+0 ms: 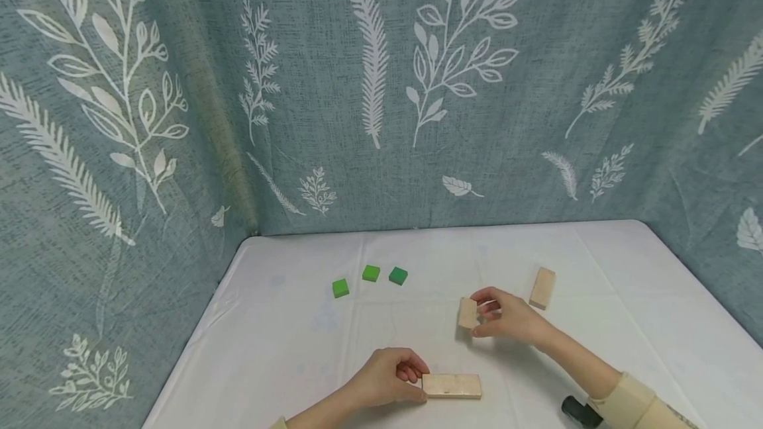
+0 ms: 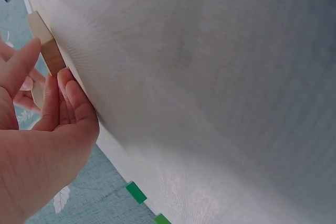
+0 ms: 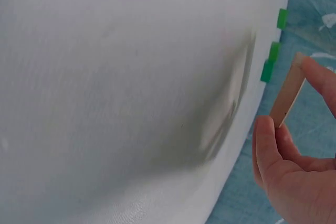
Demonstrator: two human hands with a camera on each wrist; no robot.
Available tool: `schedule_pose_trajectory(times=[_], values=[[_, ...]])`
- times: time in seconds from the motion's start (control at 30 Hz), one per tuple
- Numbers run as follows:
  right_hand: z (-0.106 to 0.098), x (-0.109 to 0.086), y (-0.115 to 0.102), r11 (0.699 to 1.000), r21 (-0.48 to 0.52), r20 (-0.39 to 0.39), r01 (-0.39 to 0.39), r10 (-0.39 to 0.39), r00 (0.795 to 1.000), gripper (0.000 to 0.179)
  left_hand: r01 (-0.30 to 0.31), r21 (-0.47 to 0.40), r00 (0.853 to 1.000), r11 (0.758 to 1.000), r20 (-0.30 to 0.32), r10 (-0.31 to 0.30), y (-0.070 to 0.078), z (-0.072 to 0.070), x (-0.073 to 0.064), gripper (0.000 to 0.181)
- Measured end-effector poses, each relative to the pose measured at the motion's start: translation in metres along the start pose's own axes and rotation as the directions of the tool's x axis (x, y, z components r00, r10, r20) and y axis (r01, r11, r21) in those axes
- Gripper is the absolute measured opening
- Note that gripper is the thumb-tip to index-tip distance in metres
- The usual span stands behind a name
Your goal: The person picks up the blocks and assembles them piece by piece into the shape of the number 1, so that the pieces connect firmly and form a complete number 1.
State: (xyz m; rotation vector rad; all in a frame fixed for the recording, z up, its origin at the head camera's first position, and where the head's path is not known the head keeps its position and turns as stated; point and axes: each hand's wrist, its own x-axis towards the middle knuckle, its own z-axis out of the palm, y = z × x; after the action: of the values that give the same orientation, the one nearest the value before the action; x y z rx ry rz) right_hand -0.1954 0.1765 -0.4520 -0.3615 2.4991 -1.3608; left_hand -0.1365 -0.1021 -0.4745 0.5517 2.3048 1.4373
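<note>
My left hand [image 1: 390,378] pinches the left end of a pale wooden block [image 1: 451,386], which lies flat near the front of the table, long side running left to right. Thumb and fingers bracket that block's end [image 2: 52,56] in the left wrist view. Farther back and to the right, my right hand [image 1: 503,316] holds a second wooden block [image 1: 467,313]. In the right wrist view this block [image 3: 289,93] is gripped between thumb and fingertips at its two ends, raised off the white cloth with its shadow apart from it.
Three small green blocks, one at left [image 1: 340,288], one in the middle [image 1: 371,273] and a darker one [image 1: 398,275], lie toward the back. Another wooden block [image 1: 542,288] rests behind my right hand. A black object [image 1: 581,412] shows by the right wrist. Leaf-patterned curtains [image 1: 393,98] border the white table [image 1: 286,323].
</note>
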Motion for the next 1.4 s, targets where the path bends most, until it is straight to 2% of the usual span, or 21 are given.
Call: schedule_pose_trajectory(times=[0.5, 0.73, 0.93, 1.17, 1.4], values=[[0.017, -0.006, -0.002, 0.995, 0.065, 0.109, 0.071, -0.078, 0.991, 0.06, 0.002, 0.001, 1.0, 1.0, -0.005, -0.002, -0.001, 0.0, 0.001, 0.026], [0.025, -0.007, 0.0, 0.993, 0.021, 0.132, 0.113, -0.115, 0.985, 0.058, 0.004, -0.002, 1.0, 1.0, -0.001, -0.004, -0.002, 0.0, 0.002, 0.026], [0.029, -0.007, 0.001, 0.988, 0.048, 0.156, 0.149, -0.154, 0.976, 0.059, 0.003, 0.003, 1.0, 1.0, -0.005, -0.003, -0.001, 0.0, 0.001, 0.026], [0.033, -0.009, 0.0, 0.984, 0.007, 0.175, 0.176, -0.175, 0.969, 0.058, -0.01, 0.002, 1.0, 1.0, -0.002, 0.01, -0.002, 0.0, 0.002, 0.026], [0.037, -0.01, -0.001, 0.983, -0.018, 0.196, 0.184, -0.177, 0.964, 0.055, 0.009, 0.006, 1.0, 1.0, 0.001, -0.009, -0.002, 0.0, 0.002, 0.026]])
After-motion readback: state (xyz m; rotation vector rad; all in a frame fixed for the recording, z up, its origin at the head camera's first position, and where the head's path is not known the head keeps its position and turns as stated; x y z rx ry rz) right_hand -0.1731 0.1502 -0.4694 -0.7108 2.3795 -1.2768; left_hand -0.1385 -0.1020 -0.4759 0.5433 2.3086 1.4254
